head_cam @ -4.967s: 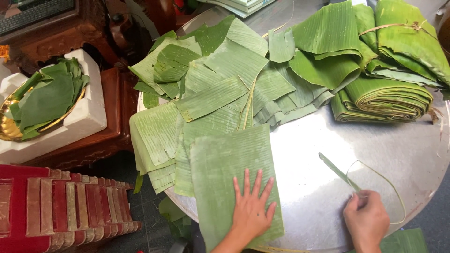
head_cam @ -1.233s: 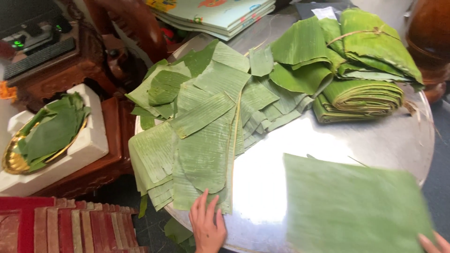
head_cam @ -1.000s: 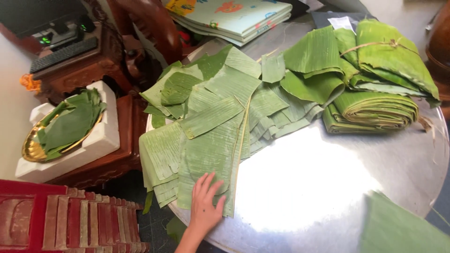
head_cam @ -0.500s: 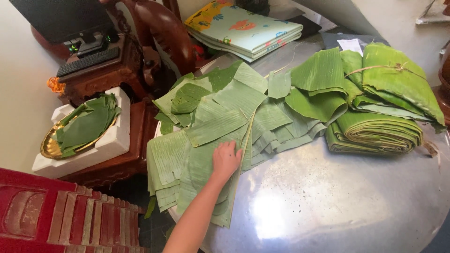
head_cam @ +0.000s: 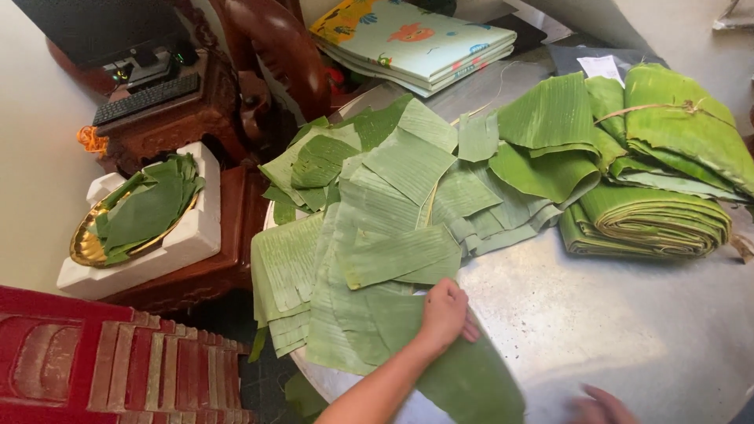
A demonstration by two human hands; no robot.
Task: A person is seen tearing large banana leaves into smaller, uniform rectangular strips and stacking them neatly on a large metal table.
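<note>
Round metal table (head_cam: 597, 330) carries overlapping cut leaves; left hand (head_cam: 444, 312) pinches a banana leaf piece (head_cam: 440, 369) by its edge, lifting it; right hand (head_cam: 601, 406) blurred, grip unclear

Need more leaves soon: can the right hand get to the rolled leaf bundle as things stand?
Probably yes. The right hand sits low at the table's near edge, and only bare metal table lies between it and the rolled leaf bundle. It would need a long forward stretch.
</note>
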